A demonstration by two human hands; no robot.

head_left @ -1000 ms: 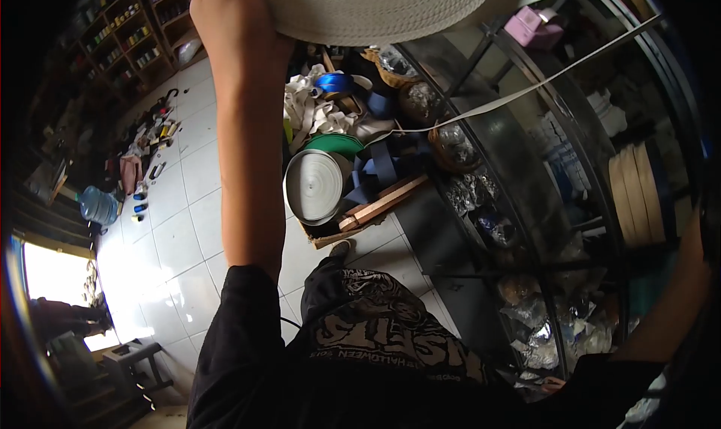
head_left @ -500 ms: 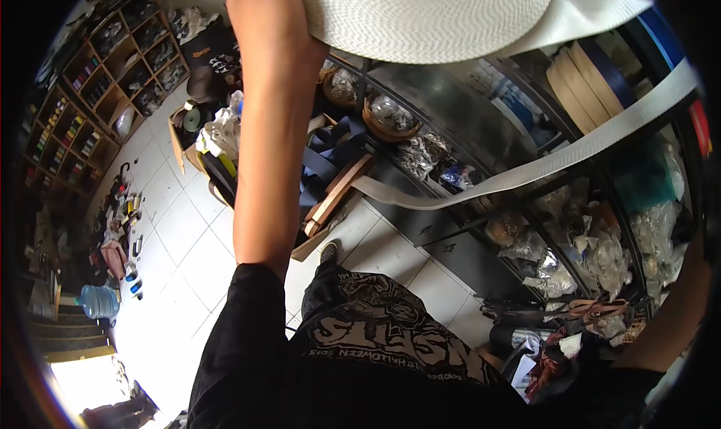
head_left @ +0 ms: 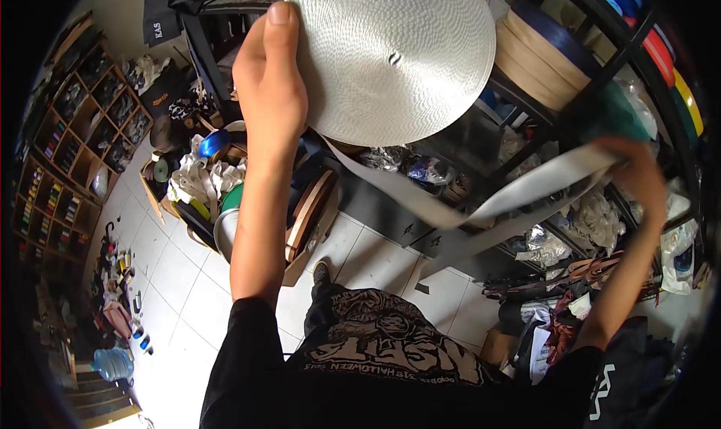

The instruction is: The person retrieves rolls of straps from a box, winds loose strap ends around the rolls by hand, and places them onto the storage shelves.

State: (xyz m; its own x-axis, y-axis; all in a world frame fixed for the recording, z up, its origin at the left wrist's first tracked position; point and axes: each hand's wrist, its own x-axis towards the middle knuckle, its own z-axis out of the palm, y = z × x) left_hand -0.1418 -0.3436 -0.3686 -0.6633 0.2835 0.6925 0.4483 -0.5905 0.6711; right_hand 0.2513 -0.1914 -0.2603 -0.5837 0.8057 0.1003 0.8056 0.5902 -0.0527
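Note:
A large flat roll of white webbing [head_left: 394,61], tightly wound with a small hole at its centre, is held up at the top of the view. My left hand [head_left: 272,80] is closed on its left edge, thumb on the near face and the other fingers hidden behind. From the roll a loose length of webbing [head_left: 544,181] hangs, folds back and rises to the right. My right hand [head_left: 638,174], smeared by motion, grips this loose webbing at the right, in front of the shelves.
A black shelf rack [head_left: 541,129] carries beige rolls [head_left: 537,57], coloured rolls and plastic bags. A cardboard box [head_left: 300,267] of straps stands on the tiled floor [head_left: 180,294]. Cubbyholes [head_left: 75,129] line the left wall. A water bottle [head_left: 114,363] stands at lower left.
The roll has come lower and left, its flat face now in full view. My right hand has come into sight with the loose webbing, which now folds and hangs lower.

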